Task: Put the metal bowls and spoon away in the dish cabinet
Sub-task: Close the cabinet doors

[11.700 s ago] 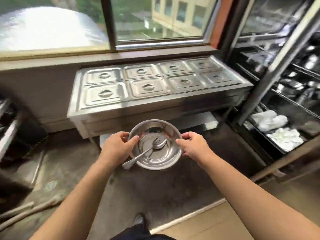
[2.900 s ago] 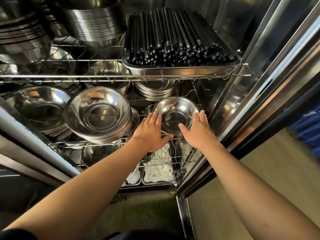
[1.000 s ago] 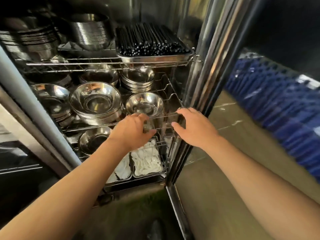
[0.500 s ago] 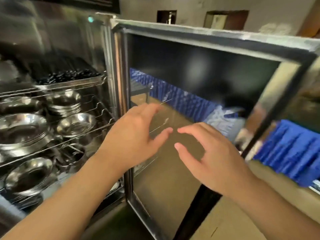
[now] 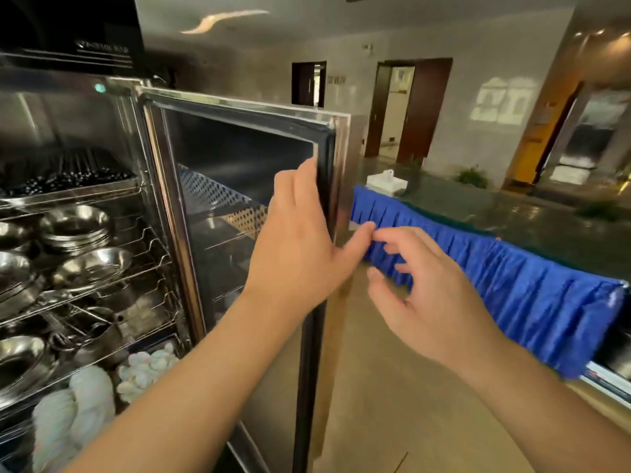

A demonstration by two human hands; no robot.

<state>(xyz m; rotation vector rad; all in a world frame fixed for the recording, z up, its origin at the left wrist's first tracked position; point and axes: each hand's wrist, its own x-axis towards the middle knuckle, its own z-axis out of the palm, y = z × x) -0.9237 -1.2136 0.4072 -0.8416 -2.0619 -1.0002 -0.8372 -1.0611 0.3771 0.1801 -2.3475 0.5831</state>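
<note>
The dish cabinet (image 5: 102, 107) stands open on the left, its wire shelves loaded with metal bowls (image 5: 90, 266) in stacks and singly. Its glass door (image 5: 239, 199) is swung out toward me. My left hand (image 5: 300, 244) lies flat on the door's inner face, fingers against the black seal at its free edge. My right hand (image 5: 426, 298) hovers just right of the door, fingers loosely curled and holding nothing. I cannot pick out the spoon among the shelves.
A tray of black chopsticks (image 5: 65, 179) sits on the upper shelf, with white items (image 5: 146, 370) in bins on the bottom one. A long table with a blue skirt (image 5: 512, 278) runs along the right. Tan floor lies between door and table.
The bowl I carried now rests on the shelf and both hands have left it. My view has turned right, and my left hand has moved onto the door's edge.
</note>
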